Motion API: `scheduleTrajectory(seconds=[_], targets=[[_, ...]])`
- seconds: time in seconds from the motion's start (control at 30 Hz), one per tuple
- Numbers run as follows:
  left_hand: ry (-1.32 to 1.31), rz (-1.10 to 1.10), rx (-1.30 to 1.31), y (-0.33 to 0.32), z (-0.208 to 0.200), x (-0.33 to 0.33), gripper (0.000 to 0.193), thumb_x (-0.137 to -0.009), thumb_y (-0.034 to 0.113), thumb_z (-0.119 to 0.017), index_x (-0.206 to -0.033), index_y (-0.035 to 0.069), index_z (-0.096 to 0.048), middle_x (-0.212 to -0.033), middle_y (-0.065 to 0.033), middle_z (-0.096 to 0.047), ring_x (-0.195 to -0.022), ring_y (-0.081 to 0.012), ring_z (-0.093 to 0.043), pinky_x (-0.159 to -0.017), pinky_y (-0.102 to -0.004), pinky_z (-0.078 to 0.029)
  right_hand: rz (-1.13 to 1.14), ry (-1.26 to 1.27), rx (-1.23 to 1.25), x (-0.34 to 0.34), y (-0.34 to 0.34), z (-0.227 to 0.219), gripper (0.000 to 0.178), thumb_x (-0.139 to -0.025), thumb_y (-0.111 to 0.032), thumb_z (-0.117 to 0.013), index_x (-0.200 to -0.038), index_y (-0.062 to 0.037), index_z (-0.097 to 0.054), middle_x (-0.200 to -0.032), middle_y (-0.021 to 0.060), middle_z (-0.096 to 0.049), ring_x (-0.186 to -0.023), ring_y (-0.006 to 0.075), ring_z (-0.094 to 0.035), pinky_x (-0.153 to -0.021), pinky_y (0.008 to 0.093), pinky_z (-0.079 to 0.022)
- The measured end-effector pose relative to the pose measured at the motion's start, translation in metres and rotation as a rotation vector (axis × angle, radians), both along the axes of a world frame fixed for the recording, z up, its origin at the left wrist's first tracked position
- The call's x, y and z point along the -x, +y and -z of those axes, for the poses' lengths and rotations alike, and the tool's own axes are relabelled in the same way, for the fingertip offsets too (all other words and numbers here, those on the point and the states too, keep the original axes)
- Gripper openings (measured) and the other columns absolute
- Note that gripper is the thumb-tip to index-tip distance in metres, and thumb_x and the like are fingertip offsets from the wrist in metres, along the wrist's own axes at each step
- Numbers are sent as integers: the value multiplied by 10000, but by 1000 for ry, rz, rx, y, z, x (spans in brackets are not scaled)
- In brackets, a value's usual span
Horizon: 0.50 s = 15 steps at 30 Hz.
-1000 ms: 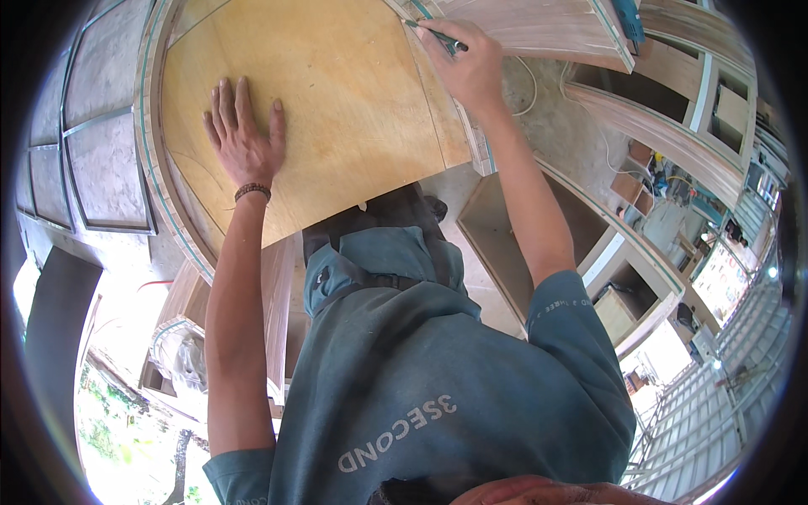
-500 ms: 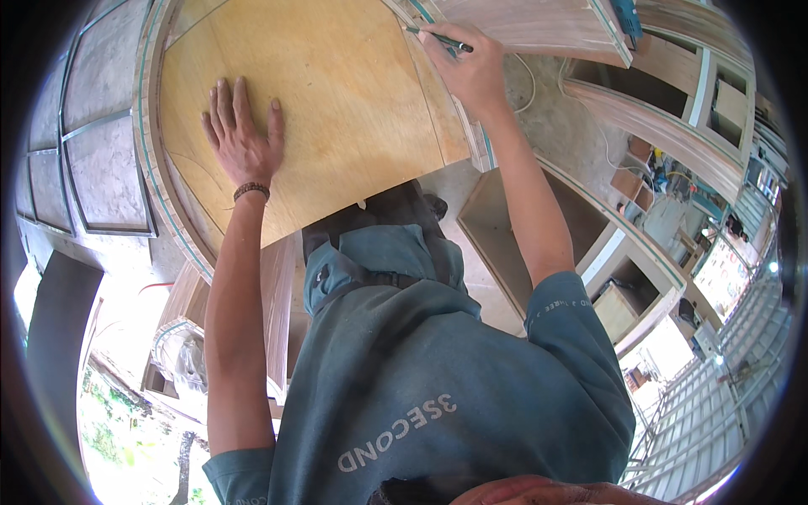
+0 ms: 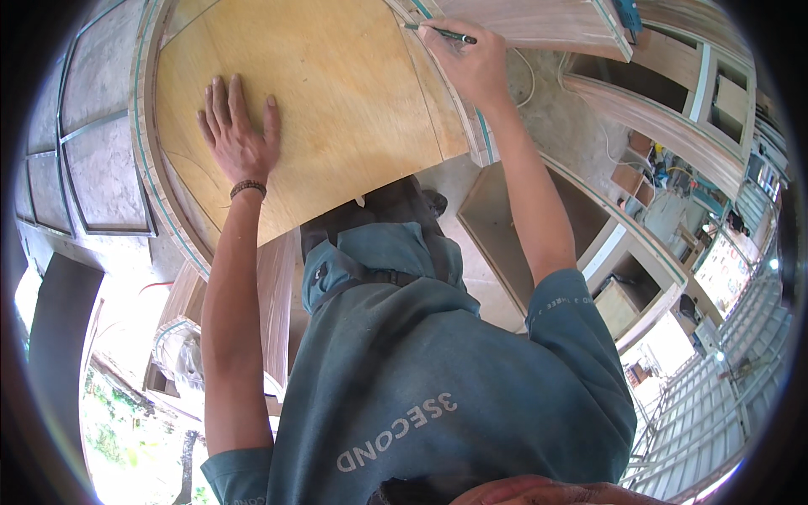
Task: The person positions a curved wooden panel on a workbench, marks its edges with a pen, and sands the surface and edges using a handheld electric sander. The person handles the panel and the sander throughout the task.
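Note:
A pale plywood sheet [image 3: 337, 101] lies in front of me, with a dark pencil line running along its right side. My left hand [image 3: 241, 139] rests flat on its left part, fingers spread, a beaded bracelet on the wrist. At the sheet's far right, my right hand [image 3: 471, 63] grips a dark pencil [image 3: 450, 34]. The pencil's tip points left and meets the sheet close to the drawn line. Around the sheet's left side curves a laminated wooden edge [image 3: 145, 126] with a green stripe, and a similar striped edge [image 3: 484, 139] passes beneath my right wrist.
Wooden cabinet carcasses [image 3: 623, 269] stand to the right, with another wood-grain panel [image 3: 555, 25] at the far right. Dark metal frames [image 3: 101, 160] lean at the left. A pale cable [image 3: 530, 80] lies on the floor. A wood-grain cabinet [image 3: 273, 295] stands near my left forearm.
My right hand and the pencil have shifted slightly, and the pencil now lies flatter. The left hand stays flat on the plywood, its place in view a little further left.

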<state>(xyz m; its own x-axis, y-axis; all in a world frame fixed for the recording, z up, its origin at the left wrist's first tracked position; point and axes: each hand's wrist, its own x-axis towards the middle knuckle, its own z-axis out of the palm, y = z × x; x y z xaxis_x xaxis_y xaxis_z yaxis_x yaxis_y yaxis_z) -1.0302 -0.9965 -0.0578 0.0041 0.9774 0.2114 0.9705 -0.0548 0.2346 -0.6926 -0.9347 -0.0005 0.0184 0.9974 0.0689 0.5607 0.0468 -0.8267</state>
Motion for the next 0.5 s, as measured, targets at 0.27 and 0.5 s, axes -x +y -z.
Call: scheduleTrajectory(seconds=[0.27, 0.5], targets=[[0, -2, 2, 0, -1, 0, 645, -995, 519, -584, -1505, 131, -510, -1597, -168, -449, -1517, -349, -361, -1248, -550, -229, 7, -18, 80, -2, -1, -10, 262, -915, -261, -805, -1032, -26, -811, -896, 115, -793, -780, 141, -714, -734, 299, -564], [-14, 2, -9, 0, -2, -1, 644, -997, 516, -583, -1506, 127, -507, -1595, -172, -450, -1518, -356, -357, -1245, -554, -234, -30, -39, 125, -8, 1, -12, 275, -915, -274, -801, -1021, -21, -806, -878, 109, -790, -783, 143, -714, -764, 299, -570]])
